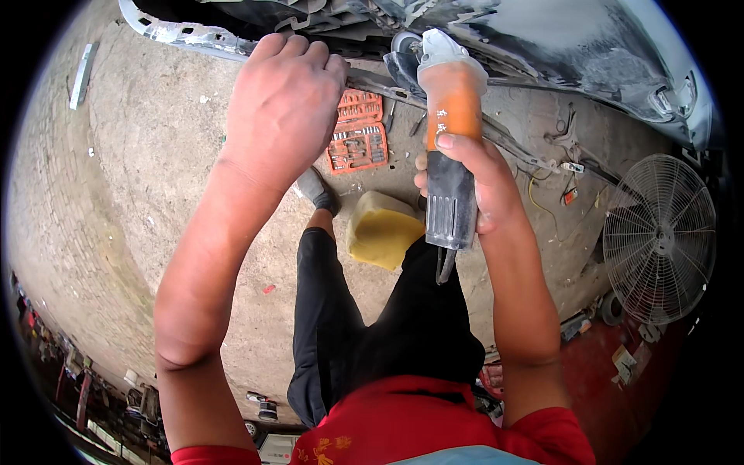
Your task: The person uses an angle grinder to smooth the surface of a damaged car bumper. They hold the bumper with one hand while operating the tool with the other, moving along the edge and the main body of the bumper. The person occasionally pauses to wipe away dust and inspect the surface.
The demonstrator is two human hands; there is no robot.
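My right hand (487, 174) is wrapped round the body of an angle grinder (454, 101), orange and black with dust on it. Its thumb lies across the casing and the cord hangs from the lower end. The grinder's head and dark disc guard (401, 70) are close to the damaged car body (542, 46). My left hand (283, 105) is closed over a light metal rail (190, 35) on the car's edge. Its fingertips are hidden behind the knuckles, and the rail runs under the hand.
On the concrete floor lie an open orange socket set (358, 147) and a yellow foam-like block (384, 232) between my legs. A large round fan (663, 240) stands at right. A metal bar (83, 76) lies far left. Parts and clutter line the lower left rim.
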